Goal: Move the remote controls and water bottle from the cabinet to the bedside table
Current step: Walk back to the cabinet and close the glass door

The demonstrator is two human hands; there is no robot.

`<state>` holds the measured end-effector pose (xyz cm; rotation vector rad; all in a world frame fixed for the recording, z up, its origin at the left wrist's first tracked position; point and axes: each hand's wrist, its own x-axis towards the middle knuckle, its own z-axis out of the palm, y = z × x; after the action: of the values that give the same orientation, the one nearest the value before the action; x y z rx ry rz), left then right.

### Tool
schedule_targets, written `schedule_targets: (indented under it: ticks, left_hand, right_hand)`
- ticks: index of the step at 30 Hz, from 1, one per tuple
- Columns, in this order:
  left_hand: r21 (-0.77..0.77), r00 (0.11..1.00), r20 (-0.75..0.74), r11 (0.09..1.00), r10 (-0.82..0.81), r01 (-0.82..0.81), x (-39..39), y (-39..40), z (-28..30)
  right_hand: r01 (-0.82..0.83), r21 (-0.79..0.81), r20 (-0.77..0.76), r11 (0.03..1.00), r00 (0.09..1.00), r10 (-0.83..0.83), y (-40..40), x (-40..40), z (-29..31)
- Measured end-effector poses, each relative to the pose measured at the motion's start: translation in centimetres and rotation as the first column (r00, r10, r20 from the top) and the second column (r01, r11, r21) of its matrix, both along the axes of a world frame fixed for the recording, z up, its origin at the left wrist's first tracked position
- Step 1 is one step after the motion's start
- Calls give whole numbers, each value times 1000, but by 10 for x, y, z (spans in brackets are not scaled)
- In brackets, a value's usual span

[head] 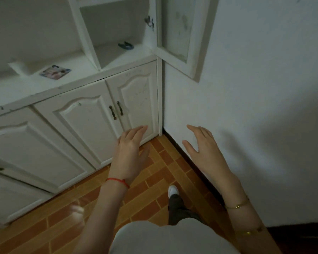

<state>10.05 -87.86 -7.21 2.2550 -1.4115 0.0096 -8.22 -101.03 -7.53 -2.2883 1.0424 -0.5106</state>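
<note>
Head view. Looking down at the white cabinet (pixel 92 110) standing in the corner. Holding the left hand (pixel 130 149) out low, just in front of the right-most lower door, fingers loosely spread, palm down, gripping nothing. Holding the right hand (pixel 204 149) out beside it, in front of the white wall (pixel 255 107), fingers spread too and empty. Keeping both hands apart from each other, well below the cabinet's ledge and open shelf.

Noting a pale, blurred upright object (pixel 18 66) on the ledge, far up and left of the left hand; too smeared for telling what it is. Noting a flat colourful packet (pixel 55 72) lying just right of it on the ledge. Noting a small dark blue object (pixel 126 45) lying on the open shelf above. Not making out any remote or bottle with certainty.

Recording the cabinet as painted white, scuffed, with arched panel doors below and a pair of dark handles (pixel 116 110) side by side. Seeing a glass-paned upper door (pixel 178 32) hanging open against the wall.

Standing on orange-brown brick-pattern floor tiles (pixel 154 180), with a black skirting (pixel 187 154) running along the wall's foot. Wearing a red string (pixel 117 181) on the left wrist, a gold bracelet (pixel 237 205) on the right, and a white shoe (pixel 173 190).
</note>
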Motion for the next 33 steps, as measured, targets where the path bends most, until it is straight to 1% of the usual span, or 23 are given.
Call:
schedule_targets:
  ticks: [10, 12, 16, 21, 25, 30, 33]
  left_hand:
    - [-149, 999, -17, 988, 47, -49, 67, -157, 30]
    - [-178, 999, -22, 983, 41, -45, 76, -186, 35]
    - [-225, 1000, -9, 974, 11, -12, 93, -232, 46]
    - [-271, 999, 3, 961, -48, 47, 115, -278, 61]
    - [-320, 994, 10, 941, -112, 109, 129, -318, 83]
    - [-410, 977, 32, 889, -210, 204, 138, -382, 128]
    - [-475, 958, 27, 840, -285, 262, 136, -422, 149]
  right_hand:
    - [-85, -114, 25, 990, 996, 88, -156, 85, 36]
    - [-97, -156, 31, 983, 994, 103, -183, 96, 42]
    - [-80, -184, 75, 980, 993, 96, -220, 114, 55]
    - [-25, -252, 130, 967, 990, 59, -254, 130, 66]
    - [68, -262, 235, 963, 972, -5, -281, 143, 85]
    - [233, -283, 444, 930, 892, -88, -335, 168, 132]
    - [297, -289, 526, 910, 844, -108, -367, 181, 156]
